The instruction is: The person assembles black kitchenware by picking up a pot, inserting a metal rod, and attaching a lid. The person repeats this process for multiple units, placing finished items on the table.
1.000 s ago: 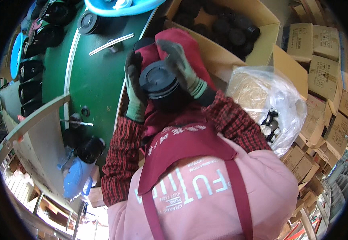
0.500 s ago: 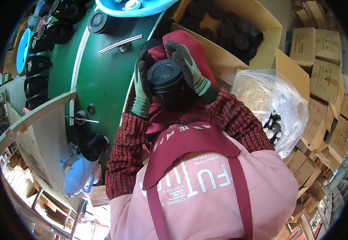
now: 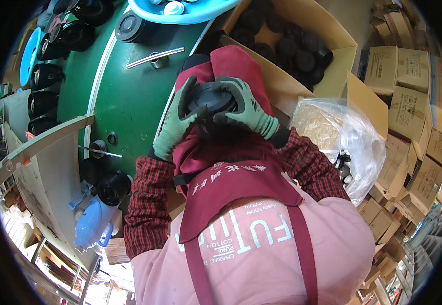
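Observation:
Over my lap I hold a black round container with a ridged lid (image 3: 208,96) between both hands. My left hand (image 3: 175,127), in a green and grey work glove, is wrapped round its left side with the thumb at the near edge of the lid. On the other side my right hand (image 3: 251,114), gloved alike, curls its fingers over the far rim, its thumb at the near edge. The container's lower body lies mostly in shadow against the dark red apron (image 3: 236,188).
Left is a green table (image 3: 129,101) with a metal rod (image 3: 155,58), a black lidded container (image 3: 128,27), a blue basin (image 3: 195,19) and a pale blue jug (image 3: 93,221). Right stand an open carton (image 3: 340,66) of black round parts and a clear plastic bag (image 3: 363,137).
Both hands have gone from lying straight along the container's sides to wrapping round its lid, thumbs now at the near edge. The container has shifted slightly nearer to me.

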A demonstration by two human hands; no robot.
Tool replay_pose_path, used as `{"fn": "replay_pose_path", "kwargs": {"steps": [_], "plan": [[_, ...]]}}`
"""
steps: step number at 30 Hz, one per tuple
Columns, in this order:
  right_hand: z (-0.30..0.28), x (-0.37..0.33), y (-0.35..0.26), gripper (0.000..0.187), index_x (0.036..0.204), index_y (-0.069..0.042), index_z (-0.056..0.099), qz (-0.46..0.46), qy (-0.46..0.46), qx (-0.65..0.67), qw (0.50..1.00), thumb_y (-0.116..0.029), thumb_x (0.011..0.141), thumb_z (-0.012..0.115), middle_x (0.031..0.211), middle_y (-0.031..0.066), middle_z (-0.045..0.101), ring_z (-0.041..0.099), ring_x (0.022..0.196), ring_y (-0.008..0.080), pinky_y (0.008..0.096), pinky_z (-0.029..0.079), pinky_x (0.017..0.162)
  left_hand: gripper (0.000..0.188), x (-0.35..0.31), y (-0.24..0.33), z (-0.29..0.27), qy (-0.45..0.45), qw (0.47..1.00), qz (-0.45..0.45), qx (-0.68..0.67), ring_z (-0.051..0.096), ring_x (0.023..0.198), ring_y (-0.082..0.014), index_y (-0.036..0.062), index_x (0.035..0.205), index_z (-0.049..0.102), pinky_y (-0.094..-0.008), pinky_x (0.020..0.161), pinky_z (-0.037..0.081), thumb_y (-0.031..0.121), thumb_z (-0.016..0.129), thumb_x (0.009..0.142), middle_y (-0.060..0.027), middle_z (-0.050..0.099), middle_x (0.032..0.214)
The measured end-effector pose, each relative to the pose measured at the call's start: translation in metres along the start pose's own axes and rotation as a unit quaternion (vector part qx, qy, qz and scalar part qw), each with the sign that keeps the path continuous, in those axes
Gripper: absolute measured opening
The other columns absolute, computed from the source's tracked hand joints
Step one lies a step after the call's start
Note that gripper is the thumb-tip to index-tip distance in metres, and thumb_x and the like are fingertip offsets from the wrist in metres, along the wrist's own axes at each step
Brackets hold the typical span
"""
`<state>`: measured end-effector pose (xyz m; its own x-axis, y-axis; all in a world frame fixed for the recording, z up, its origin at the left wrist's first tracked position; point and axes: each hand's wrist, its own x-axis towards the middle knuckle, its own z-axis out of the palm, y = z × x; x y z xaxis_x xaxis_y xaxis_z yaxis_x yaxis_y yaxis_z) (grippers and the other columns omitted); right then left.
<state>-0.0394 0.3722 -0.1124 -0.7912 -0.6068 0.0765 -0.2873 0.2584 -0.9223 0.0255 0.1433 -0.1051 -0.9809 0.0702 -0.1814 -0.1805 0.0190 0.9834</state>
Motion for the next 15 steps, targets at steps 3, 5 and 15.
{"fn": "replay_pose_path", "kwargs": {"steps": [3,5,15], "plan": [[0.006,0.001,0.006,0.074,0.131,-0.011,0.061,-0.018,0.034,-0.022,0.999,-0.057,0.076,0.081,0.139,0.0136,0.056,0.050,0.128,0.0346,0.0471,0.036,0.111,0.101,0.005,0.004,-0.009,-0.045,0.995,0.027,0.088,0.053,0.136,-0.0334,0.0043,0.155,0.040,-0.0418,0.113,0.043,0.043,0.087,0.074,-0.0192,0.053,0.145],[0.008,0.003,0.010,0.069,0.127,-0.011,0.063,-0.026,0.050,-0.019,0.998,-0.059,0.078,0.078,0.136,0.0134,0.057,0.051,0.125,0.0343,0.0471,0.038,0.109,0.105,0.009,0.011,-0.012,-0.066,0.983,0.038,0.168,0.052,0.135,-0.0355,0.0040,0.154,0.042,-0.0430,0.112,0.043,0.044,0.089,0.069,-0.0204,0.052,0.145],[0.016,0.004,0.030,0.046,0.115,-0.011,0.066,-0.051,0.092,0.011,0.994,-0.050,0.091,0.065,0.123,0.0142,0.063,0.055,0.116,0.0364,0.0462,0.040,0.104,0.101,0.025,0.005,-0.019,-0.098,0.938,0.119,0.312,0.055,0.128,-0.0405,0.0019,0.145,0.052,-0.0457,0.108,0.046,0.040,0.092,0.061,-0.0226,0.057,0.137]]}}
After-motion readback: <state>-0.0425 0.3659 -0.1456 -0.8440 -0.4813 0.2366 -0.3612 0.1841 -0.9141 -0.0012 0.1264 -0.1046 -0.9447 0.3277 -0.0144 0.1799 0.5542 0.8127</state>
